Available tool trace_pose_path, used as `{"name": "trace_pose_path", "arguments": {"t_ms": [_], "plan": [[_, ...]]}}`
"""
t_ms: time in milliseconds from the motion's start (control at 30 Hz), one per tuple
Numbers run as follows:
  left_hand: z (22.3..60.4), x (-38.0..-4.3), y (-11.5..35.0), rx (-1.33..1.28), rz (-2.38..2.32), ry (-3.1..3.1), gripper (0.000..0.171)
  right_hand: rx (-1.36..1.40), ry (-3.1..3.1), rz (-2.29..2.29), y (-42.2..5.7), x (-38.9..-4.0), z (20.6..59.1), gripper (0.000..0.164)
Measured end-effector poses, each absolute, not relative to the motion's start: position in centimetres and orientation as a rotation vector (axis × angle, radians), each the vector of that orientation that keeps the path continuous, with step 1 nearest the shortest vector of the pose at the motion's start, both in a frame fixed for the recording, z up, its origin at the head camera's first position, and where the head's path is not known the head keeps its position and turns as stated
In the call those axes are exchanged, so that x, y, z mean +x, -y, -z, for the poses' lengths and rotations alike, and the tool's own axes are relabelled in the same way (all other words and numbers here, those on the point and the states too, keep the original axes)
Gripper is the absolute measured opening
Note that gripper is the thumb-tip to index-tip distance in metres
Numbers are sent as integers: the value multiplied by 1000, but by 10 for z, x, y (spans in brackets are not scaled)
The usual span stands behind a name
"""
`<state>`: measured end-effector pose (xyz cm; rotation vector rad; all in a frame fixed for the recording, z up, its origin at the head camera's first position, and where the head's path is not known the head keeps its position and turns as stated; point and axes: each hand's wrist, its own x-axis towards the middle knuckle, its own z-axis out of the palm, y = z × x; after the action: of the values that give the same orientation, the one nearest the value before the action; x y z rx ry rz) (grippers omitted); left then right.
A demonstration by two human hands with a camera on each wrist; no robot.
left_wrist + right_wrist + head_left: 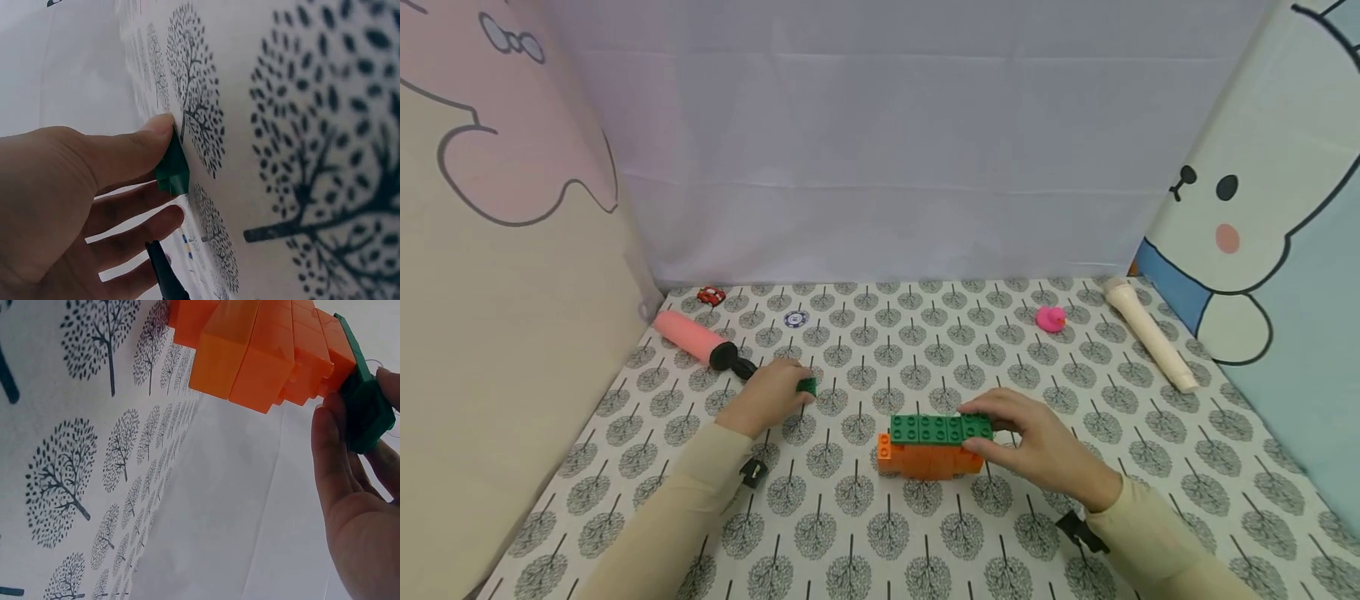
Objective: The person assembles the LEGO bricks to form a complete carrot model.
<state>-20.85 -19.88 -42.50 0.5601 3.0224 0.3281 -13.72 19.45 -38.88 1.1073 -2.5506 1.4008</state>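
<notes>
My left hand (769, 395) is low over the table at left centre, pinching a small green toy building brick (173, 164) between thumb and index finger. The other fingers of that hand spread away from it in the left wrist view. At centre stands a structure of orange building bricks (928, 462), stepped at its lower part, with a row of green bricks (919, 429) along the top. My right hand (1041, 442) grips the green brick (369, 415) at the structure's right end, which juts past the orange ones beneath.
A pink roller-like cylinder (688, 335) with a black handle lies just beyond my left hand. Farther back are a red toy car (711, 296), a poker chip (796, 318) and a pink rubber duck (1050, 319). A cream-coloured stick (1152, 337) lies at right. Fabric walls border the tree-patterned tabletop.
</notes>
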Motion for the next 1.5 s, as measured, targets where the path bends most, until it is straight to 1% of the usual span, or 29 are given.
{"name": "trace_pose_path", "arguments": {"t_ms": [100, 167, 333, 433, 600, 767, 933, 1067, 1500], "plan": [[425, -207, 197, 556, -371, -3008, 33, 1112, 2544, -1398, -194, -137, 389, 38], [425, -206, 196, 551, -406, -2992, 32, 1106, 2551, -1394, -195, -137, 389, 38], [424, -197, 189, 613, -528, -3011, 41, 1080, 2585, -1390, -195, -136, 388, 37], [420, -188, 182, 666, -747, -3008, 43, 1074, 2592, -1391, -196, -136, 388, 37], [408, -167, 162, 730, -1254, -2876, 37, 1069, 2592, -1380, -197, -137, 388, 37], [398, -147, 137, 892, -1496, -2726, 34, 1075, 2581, -1368, -196, -137, 387, 37], [394, -137, 118, 1061, -1520, -2657, 36, 1084, 2564, -1365, -197, -137, 388, 37], [393, -135, 111, 1124, -1433, -2694, 38, 1092, 2553, -1386, -196, -137, 389, 37], [390, -131, 107, 983, -1448, -2606, 44, 1098, 2554, -1415, -194, -139, 390, 37]]}}
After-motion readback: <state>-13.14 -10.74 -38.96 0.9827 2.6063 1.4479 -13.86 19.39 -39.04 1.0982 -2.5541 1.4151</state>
